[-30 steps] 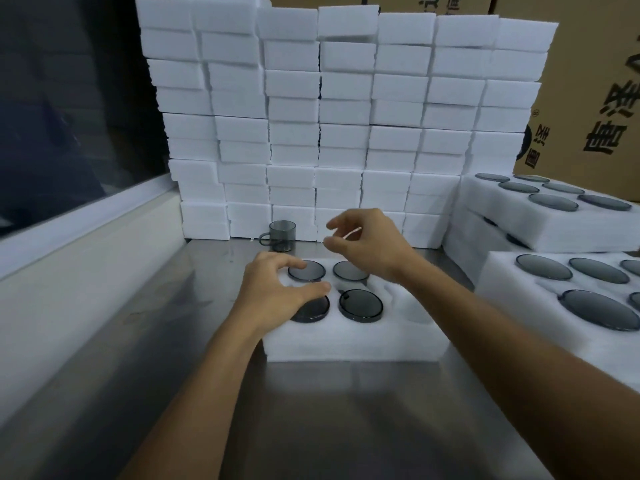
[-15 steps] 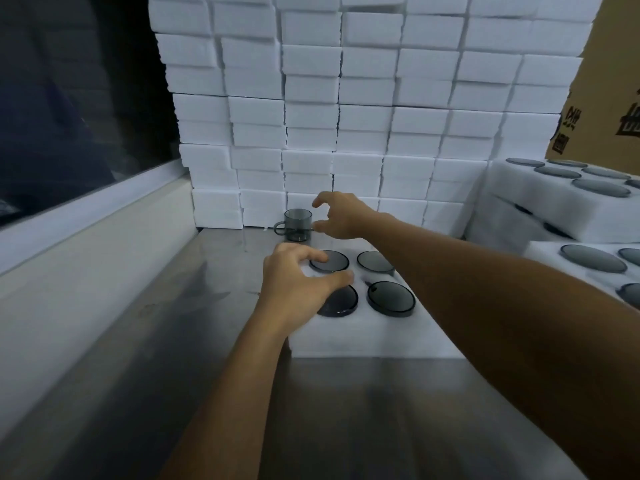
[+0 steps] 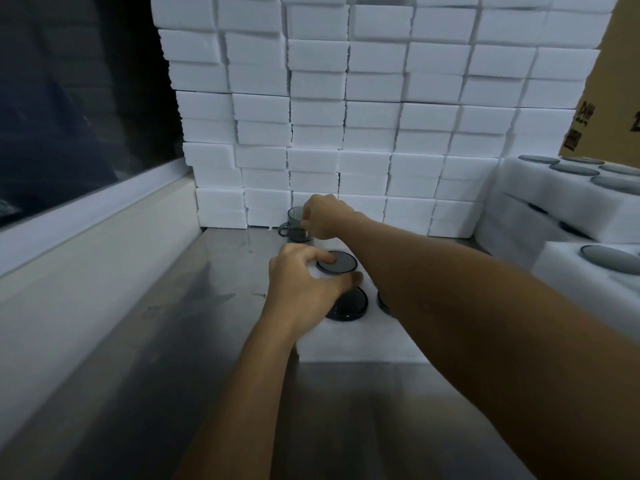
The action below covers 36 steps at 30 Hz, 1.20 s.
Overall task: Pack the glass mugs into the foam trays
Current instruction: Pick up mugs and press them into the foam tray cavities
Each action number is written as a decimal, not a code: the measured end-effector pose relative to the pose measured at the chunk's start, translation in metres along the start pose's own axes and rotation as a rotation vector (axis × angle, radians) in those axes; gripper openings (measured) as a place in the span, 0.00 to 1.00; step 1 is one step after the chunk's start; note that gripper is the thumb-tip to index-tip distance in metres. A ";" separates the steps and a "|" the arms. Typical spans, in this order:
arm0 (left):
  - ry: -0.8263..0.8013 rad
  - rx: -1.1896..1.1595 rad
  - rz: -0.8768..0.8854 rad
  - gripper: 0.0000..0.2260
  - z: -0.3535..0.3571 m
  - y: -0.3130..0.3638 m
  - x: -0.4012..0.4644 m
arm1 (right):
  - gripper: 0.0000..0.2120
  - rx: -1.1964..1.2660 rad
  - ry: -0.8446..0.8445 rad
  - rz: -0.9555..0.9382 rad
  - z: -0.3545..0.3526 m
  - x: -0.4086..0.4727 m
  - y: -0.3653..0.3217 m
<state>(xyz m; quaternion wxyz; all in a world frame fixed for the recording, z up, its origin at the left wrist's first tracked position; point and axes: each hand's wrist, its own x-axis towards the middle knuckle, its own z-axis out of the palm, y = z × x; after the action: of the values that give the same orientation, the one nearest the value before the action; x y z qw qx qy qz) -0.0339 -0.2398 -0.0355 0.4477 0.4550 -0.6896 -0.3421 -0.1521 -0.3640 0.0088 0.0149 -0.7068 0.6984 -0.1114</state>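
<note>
A white foam tray (image 3: pixel 349 342) lies on the steel table in the middle, with dark glass mugs (image 3: pixel 337 263) sunk upside down in its holes. Behind it a smoky glass mug (image 3: pixel 295 227) stands upright, handle to the left. My right hand (image 3: pixel 323 216) reaches over the tray and its curled fingers close round that mug's right side. My left hand (image 3: pixel 300 284) rests on the tray's left part, fingers bent, fingertips touching the rear left mug's base and thumb beside the front one. My right forearm hides the tray's right holes.
A tall wall of stacked white foam blocks (image 3: pixel 346 116) stands right behind the mug. Filled foam trays (image 3: pixel 540 202) are stacked at the right, with a cardboard box (image 3: pixel 616 98) behind them. A white ledge and a dark window (image 3: pixel 69 116) run along the left.
My right hand has moved forward and left from above the tray to the upright mug and closed its fingers on it. My left hand stayed on the tray. The camera moved closer.
</note>
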 end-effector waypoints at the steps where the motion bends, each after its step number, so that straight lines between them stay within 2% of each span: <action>1: 0.001 -0.002 0.003 0.16 0.000 0.000 0.000 | 0.11 0.004 0.007 0.004 0.000 0.000 0.000; 6: -0.016 0.005 -0.013 0.17 -0.001 0.000 -0.001 | 0.10 0.017 0.056 -0.002 -0.001 -0.006 0.004; 13: -0.026 0.009 -0.047 0.14 -0.002 0.003 -0.003 | 0.10 0.174 0.211 0.013 -0.018 -0.035 0.017; 20: -0.024 0.053 -0.055 0.17 -0.004 0.011 -0.005 | 0.06 0.390 0.386 0.024 -0.061 -0.110 0.026; 25: 0.046 0.097 -0.047 0.18 -0.006 0.025 -0.007 | 0.05 0.518 0.477 0.000 -0.082 -0.177 0.041; 28: 0.099 0.109 0.038 0.14 -0.004 0.037 -0.008 | 0.05 0.565 0.487 -0.033 -0.093 -0.205 0.051; 31: 0.093 -0.055 0.113 0.11 -0.003 0.052 -0.007 | 0.05 0.556 0.520 -0.074 -0.099 -0.223 0.060; 35: -0.077 -0.363 0.083 0.08 -0.007 0.069 -0.009 | 0.05 0.452 0.504 -0.157 -0.104 -0.233 0.070; 36: -0.139 -0.406 0.080 0.11 -0.008 0.071 -0.010 | 0.05 0.426 0.499 -0.183 -0.105 -0.234 0.072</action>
<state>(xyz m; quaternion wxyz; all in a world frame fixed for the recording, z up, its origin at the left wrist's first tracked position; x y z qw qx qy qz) -0.0479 -0.2063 0.0270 0.4948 0.3032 -0.6532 -0.4864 -0.2420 -0.1194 0.0668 -0.0195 -0.6987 0.5751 -0.4252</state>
